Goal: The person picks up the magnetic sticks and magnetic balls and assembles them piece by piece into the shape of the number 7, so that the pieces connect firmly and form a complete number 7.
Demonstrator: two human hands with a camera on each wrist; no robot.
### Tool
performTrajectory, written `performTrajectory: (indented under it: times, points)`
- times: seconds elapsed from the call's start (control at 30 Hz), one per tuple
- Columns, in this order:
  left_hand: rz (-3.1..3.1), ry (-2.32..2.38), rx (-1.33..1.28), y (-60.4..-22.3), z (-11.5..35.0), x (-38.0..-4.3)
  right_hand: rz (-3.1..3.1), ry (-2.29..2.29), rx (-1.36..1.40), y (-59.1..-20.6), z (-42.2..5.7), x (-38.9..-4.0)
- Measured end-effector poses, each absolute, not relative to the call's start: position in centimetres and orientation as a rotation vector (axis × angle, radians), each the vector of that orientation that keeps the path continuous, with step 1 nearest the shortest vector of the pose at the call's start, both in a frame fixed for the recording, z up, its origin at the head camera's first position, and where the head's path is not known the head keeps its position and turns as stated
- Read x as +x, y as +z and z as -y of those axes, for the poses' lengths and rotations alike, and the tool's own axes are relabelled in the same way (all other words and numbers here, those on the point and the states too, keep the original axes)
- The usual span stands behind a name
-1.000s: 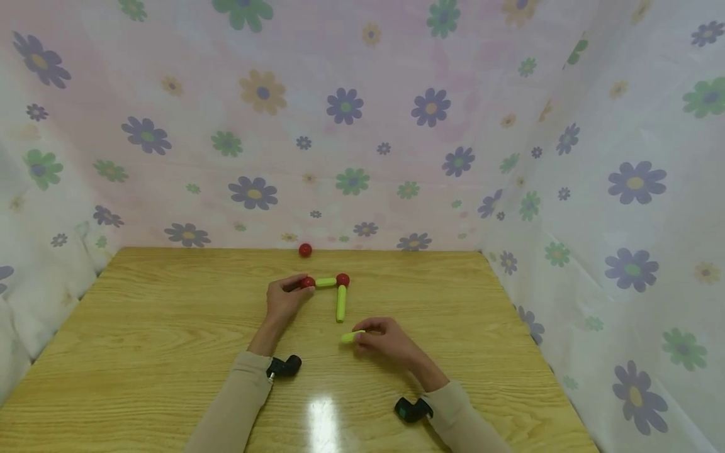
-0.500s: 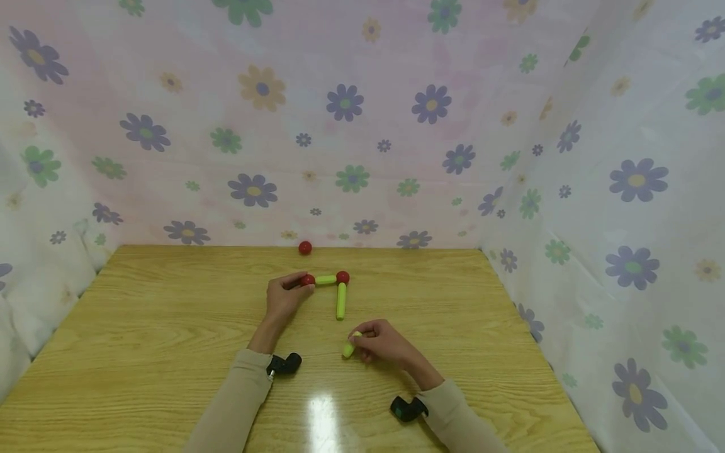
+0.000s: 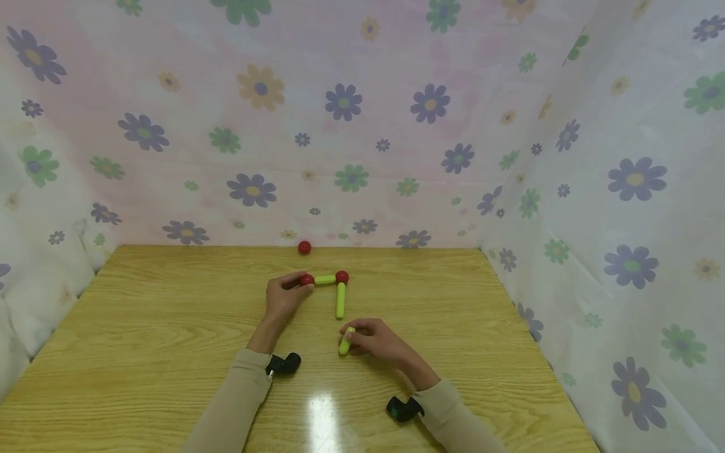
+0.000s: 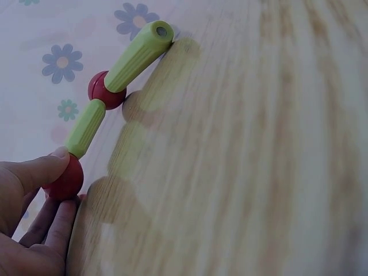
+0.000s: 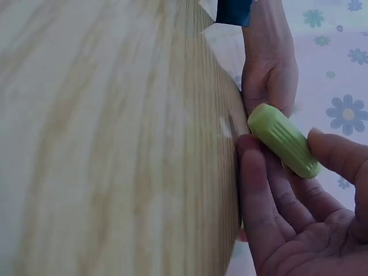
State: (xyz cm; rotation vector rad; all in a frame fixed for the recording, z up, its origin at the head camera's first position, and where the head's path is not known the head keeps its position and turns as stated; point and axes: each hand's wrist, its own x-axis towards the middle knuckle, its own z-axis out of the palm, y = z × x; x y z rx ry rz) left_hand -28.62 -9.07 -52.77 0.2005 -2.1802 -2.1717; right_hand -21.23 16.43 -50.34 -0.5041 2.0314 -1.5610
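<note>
Lime-green rod [image 5: 284,140], pinched in the right hand [image 3: 375,340], has swung lengthwise; I read it as roughly aligned with the joined rod [image 3: 340,301]. Left hand [image 3: 283,299] grips the red ball [image 4: 68,179]

Tilted green stick [image 5: 283,140], shiny red ball [image 4: 68,179]

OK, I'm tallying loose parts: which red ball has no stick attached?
The rearmost red ball, alone at the table's back edge; a short lime-green stick links the other two, the corner ball and the ball pinched by the left hand.
</note>
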Motion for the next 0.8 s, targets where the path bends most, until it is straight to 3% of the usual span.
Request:
performTrajectory:
  times: [0.8]
  points:
    - [2.206,-2.133,0.220,-52.83,9.06,-28.78,-2.130,-1.564,-0.264,-50.43,-15.40,-21.12]
